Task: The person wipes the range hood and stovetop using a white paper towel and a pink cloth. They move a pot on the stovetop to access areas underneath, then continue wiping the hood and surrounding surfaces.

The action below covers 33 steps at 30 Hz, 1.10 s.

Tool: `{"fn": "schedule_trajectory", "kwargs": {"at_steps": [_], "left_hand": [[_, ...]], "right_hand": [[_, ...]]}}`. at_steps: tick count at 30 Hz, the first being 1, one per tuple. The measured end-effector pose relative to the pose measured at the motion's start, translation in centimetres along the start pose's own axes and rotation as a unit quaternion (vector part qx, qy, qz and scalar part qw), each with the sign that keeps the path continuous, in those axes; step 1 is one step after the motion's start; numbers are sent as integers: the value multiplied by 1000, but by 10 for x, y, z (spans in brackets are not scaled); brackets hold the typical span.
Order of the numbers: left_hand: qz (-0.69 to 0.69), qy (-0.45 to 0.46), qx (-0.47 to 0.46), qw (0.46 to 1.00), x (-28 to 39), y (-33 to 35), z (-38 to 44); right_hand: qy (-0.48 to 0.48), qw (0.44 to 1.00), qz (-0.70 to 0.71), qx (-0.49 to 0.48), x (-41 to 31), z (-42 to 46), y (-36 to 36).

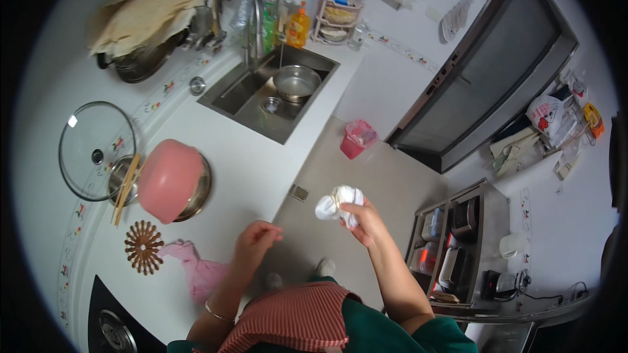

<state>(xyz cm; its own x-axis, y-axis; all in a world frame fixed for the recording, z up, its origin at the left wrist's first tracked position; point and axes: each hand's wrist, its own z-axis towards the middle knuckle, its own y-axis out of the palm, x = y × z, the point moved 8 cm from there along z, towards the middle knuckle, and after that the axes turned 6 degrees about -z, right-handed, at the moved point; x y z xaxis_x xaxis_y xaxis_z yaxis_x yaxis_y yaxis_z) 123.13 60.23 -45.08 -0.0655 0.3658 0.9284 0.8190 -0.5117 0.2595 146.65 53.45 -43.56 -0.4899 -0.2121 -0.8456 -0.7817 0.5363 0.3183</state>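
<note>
My right hand (362, 218) grips a bunched white cloth (338, 205) over the floor, clear of the counter's edge. To its left, my left hand (257, 241) is held up near the counter edge with its fingers curled; I see nothing in it, but whether the fingertips touch is too small to tell. A pink cloth (200, 272) lies crumpled on the white counter (245, 171) beside my left forearm. Next to that cloth is a brown wooden trivet (143, 247). A pink bowl (170, 180) rests tilted on a metal bowl (200, 196) further back.
A steel sink (255, 115) holds a metal basin (297, 83). A glass lid (97, 151) leans by the wall near chopsticks (126, 189). The gas hob (117, 328) is at lower left. A pink waste bin (358, 139) stands on the floor; a shelf unit (456, 250) is at right.
</note>
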Motion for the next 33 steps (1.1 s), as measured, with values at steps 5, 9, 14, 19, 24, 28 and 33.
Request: {"fn": "schedule_trajectory", "kwargs": {"at_steps": [5,9,14,19,24,28,33], "left_hand": [[-5,-8,61,998,18,34,42],[-13,-35,104,994,6,69,89],[-6,-51,101,994,1,117,144],[-19,-69,137,988,-8,128,190],[-9,-64,116,991,1,136,251],[-11,-49,93,994,19,146,304],[8,-61,117,991,24,156,340]], "right_hand": [[16,1000,23,-7,-24,79,-62],[40,999,5,-30,-49,125,-106],[96,994,-51,-28,-75,190,-181],[120,978,29,-170,-103,230,-202],[97,970,52,-217,-135,252,-191],[136,978,-16,-155,-132,285,-229],[260,959,-108,-18,-83,335,-309]]}}
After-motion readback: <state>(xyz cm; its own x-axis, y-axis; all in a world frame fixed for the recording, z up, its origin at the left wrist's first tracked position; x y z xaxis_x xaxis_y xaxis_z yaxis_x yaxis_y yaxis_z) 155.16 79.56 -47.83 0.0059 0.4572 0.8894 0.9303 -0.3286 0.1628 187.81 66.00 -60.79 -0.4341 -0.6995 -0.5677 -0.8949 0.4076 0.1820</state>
